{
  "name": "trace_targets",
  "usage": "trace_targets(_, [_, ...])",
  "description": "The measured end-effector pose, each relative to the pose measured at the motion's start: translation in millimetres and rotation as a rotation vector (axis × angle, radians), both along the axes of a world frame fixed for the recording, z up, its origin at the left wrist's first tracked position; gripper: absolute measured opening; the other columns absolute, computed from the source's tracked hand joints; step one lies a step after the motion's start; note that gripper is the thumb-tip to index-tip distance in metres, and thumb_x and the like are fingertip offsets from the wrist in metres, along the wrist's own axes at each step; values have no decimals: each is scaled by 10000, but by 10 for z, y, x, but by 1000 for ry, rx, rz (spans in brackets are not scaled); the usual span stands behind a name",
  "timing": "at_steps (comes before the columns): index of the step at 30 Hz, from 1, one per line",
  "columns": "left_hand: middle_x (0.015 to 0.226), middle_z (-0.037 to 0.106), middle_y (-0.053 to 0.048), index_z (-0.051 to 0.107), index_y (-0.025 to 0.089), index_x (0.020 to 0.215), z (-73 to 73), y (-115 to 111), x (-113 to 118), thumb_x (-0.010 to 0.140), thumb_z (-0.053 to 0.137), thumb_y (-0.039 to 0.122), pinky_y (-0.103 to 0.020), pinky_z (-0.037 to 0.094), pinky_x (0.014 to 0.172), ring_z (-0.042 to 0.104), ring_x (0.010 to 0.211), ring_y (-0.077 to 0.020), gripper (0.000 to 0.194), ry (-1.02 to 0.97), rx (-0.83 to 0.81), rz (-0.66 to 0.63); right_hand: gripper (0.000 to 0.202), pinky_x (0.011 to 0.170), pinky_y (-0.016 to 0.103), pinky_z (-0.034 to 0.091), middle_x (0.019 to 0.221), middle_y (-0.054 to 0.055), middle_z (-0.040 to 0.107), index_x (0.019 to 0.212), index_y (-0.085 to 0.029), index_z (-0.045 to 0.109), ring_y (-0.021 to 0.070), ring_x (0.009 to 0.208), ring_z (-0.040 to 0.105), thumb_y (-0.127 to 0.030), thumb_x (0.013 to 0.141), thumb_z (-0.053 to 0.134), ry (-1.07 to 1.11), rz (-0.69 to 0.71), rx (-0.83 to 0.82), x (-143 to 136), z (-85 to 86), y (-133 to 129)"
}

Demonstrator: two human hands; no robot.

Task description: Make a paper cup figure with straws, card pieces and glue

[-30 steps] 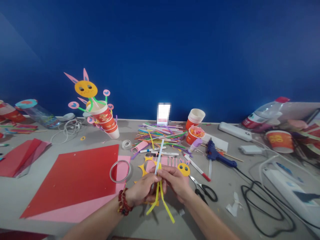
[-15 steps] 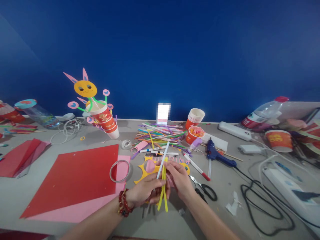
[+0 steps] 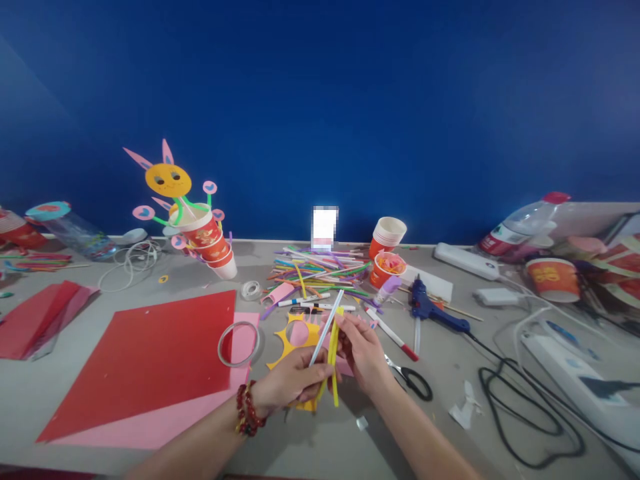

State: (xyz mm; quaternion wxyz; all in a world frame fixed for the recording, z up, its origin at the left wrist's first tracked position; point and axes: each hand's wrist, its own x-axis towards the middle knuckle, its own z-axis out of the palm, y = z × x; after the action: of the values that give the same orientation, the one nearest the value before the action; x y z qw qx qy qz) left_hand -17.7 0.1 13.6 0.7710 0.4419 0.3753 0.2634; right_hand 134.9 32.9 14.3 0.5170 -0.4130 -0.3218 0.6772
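Observation:
Yellow strips, which look like pipe cleaners, stand between my two hands above the near middle of the table. My left hand, with a red bead bracelet at its wrist, is closed round their lower part and also holds white sticks that slant up to the right. The fingers of my right hand pinch the yellow strips near their top. Beneath the hands lies a yellow cut-out sheet with a scalloped edge, partly hidden by my left hand.
Red paper lies at left under a tape ring. A decorated cup figure stands behind it. Pipe cleaners are heaped behind the hands. At right are scissors, a blue glue gun and a black cable.
The yellow strips have turned more upright, and their lower ends are closer together. My right hand has shifted slightly. The white sticks now show as more than one. The view has moved a little.

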Motion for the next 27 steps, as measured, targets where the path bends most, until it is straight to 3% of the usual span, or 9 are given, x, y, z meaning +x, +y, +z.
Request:
trace_targets(3, [516,427,104,573,158,825,-2,1,13,764,693,579,-183,162,361,249,358,-17,442,25,19,18,361,365,159,209,476,-58,500,659,-172,660,44,391,347,-493,686,822,18,7,-24,-1,12,-6])
trace_targets(7, [500,386,114,566,164,830,-99,-25,36,782,683,574,-184,179,368,258,366,-26,429,36,94,36,353,364,150,209,455,-60,494,670,-171,657,38,379,334,-488,693,811,35,3,1,13,49,-28])
trace_targets(12, [716,630,14,519,165,948,-125,-86,104,891,583,521,-182,188,364,275,375,-12,367,-36,172,80,336,350,154,237,507,-41,548,735,-169,698,42,384,352,-488,706,800,44,-47,34,45,75,0])
trace_targets(14, [719,657,-1,488,167,982,-115,-97,123,917,554,499,-182,176,360,267,368,-14,345,-61,199,90,340,354,154,272,514,-41,553,731,-169,694,47,393,378,-486,700,813,57,-73,42,54,69,16])
trace_targets(18, [627,573,56,469,182,985,-133,-102,139,919,546,512,-180,149,345,241,349,-20,346,-104,171,94,299,345,156,318,452,-68,490,749,-184,694,64,396,382,-462,738,806,105,-101,53,57,56,23])
trace_targets(23, [579,369,114,455,199,874,-154,-152,222,876,568,596,-172,155,356,219,376,-21,413,-75,161,191,265,368,155,352,636,-9,649,809,-175,721,55,440,414,-426,766,795,118,-119,88,64,60,17])
trace_targets(27, [599,487,73,458,192,839,-153,-160,252,911,522,574,-184,164,361,256,364,-18,394,-10,219,245,275,400,156,374,686,18,689,801,-170,730,52,449,440,-435,767,798,89,-106,96,100,67,34])
